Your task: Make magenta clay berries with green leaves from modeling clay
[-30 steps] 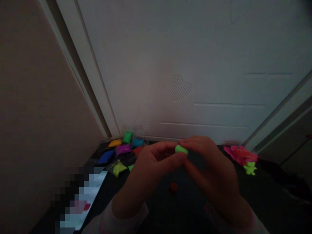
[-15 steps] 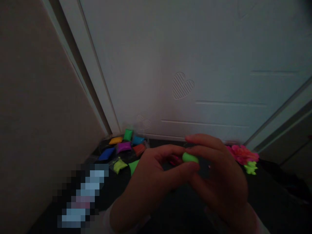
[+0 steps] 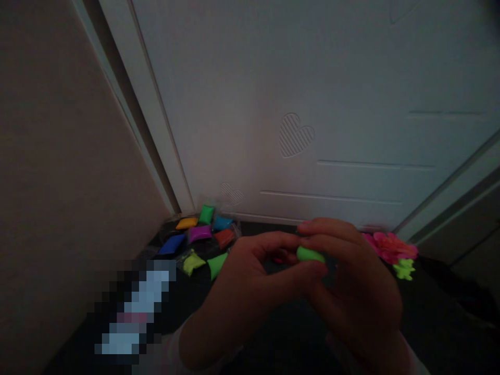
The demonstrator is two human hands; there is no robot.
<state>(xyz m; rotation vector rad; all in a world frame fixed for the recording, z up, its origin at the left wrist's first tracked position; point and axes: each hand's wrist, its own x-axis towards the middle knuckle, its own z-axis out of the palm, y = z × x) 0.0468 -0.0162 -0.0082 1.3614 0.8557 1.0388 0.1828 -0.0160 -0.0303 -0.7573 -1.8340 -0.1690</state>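
Note:
A small rounded lump of light green modelling clay (image 3: 310,255) is pinched between both hands, above the dark surface. My left hand (image 3: 258,281) grips it between thumb and fingertips from the left. My right hand (image 3: 359,276) closes on it from the other side, its fingers curved over the top. Behind the left fingers a small pinkish-red thing (image 3: 278,257) shows in part; its kind is unclear. Close to the left wrist lie a light green clay packet (image 3: 216,265), partly covered by the hand, and a yellow-green packet (image 3: 192,263) in crumpled clear wrap.
Several other coloured clay packets, among them a purple one (image 3: 200,233) and a blue one (image 3: 173,244), lie at the back left. A pink flower-like piece (image 3: 390,247) and a yellow-green shape (image 3: 404,269) lie at right. A white panel with hearts (image 3: 250,104) rises behind.
The view has shifted slightly, so the hands and clay sit a little further right and lower. Both hands still grip the green clay; more of the light green packet shows.

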